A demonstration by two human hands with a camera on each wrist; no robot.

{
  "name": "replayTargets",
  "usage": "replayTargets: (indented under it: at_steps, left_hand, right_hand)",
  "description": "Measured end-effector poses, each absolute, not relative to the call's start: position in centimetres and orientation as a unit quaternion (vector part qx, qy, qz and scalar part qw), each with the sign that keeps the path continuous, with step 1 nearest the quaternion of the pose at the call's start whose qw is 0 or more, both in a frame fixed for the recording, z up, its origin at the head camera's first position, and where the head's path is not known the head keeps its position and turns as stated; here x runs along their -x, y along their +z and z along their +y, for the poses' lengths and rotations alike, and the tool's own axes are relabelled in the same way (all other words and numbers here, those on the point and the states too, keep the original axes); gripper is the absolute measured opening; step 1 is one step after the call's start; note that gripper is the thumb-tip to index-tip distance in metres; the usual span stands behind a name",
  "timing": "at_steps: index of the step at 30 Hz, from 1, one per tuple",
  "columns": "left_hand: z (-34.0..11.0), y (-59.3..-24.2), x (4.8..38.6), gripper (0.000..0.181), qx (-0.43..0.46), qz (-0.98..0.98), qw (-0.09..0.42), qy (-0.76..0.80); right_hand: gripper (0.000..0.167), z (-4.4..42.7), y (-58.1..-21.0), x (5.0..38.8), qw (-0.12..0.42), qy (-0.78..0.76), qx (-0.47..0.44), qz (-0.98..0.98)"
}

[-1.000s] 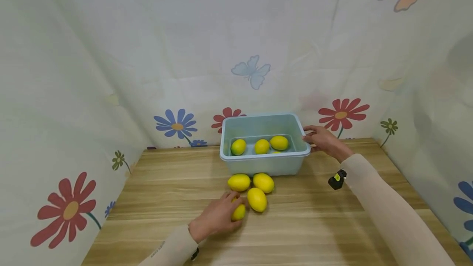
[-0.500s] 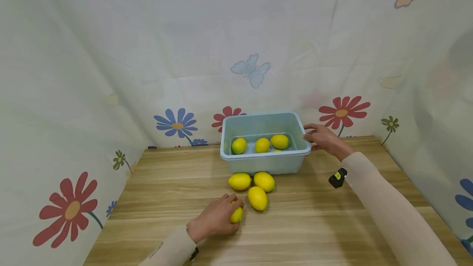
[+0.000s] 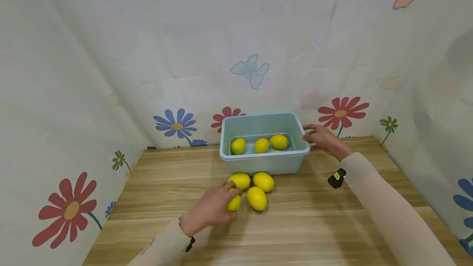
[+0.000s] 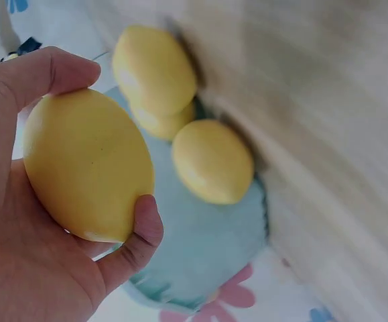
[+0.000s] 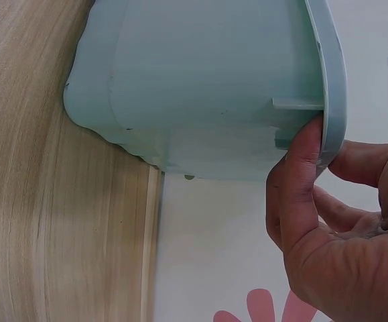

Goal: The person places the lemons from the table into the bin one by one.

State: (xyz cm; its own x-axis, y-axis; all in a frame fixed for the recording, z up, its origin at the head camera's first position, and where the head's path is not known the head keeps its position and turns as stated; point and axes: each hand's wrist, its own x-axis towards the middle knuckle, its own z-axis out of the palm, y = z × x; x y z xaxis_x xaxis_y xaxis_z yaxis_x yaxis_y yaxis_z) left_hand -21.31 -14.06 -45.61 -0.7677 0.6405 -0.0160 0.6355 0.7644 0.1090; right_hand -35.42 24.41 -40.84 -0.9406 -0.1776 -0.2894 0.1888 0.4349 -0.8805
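My left hand (image 3: 213, 206) grips a yellow lemon (image 4: 90, 164), thumb and fingers curled round it, a little above the table. Just beyond it in the head view lie three more lemons: one at the back left (image 3: 240, 181), one at the back right (image 3: 264, 182) and one nearer me (image 3: 257, 198). Behind them stands a pale blue plastic tub (image 3: 264, 164) with several lemons (image 3: 262, 145) inside, one mostly hidden by the front wall. At the tub's right end, my right hand (image 3: 325, 139) pinches the rim (image 5: 334, 87), fingers under the lip.
The wooden table (image 3: 162, 184) reaches back to a white cloth (image 3: 184, 73) printed with flowers and butterflies. Cloth also hangs at both sides. The tub stands close to the back edge. A small black device (image 3: 337, 178) is strapped at the right wrist.
My left hand has lifted the lemon off the table and moved slightly up and left, toward the back-left lemon. The right hand and the tub have stayed in place.
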Motion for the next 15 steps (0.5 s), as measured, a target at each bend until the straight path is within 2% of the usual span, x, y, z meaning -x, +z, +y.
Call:
replayTargets:
  at_steps: [15]
  left_hand:
    - [-13.0,-41.1,22.1,0.051,-0.360,0.929,-0.063,0.051]
  right_hand:
    - [0.061,24.6,-41.1,35.5,0.170,-0.538,-0.001,0.826]
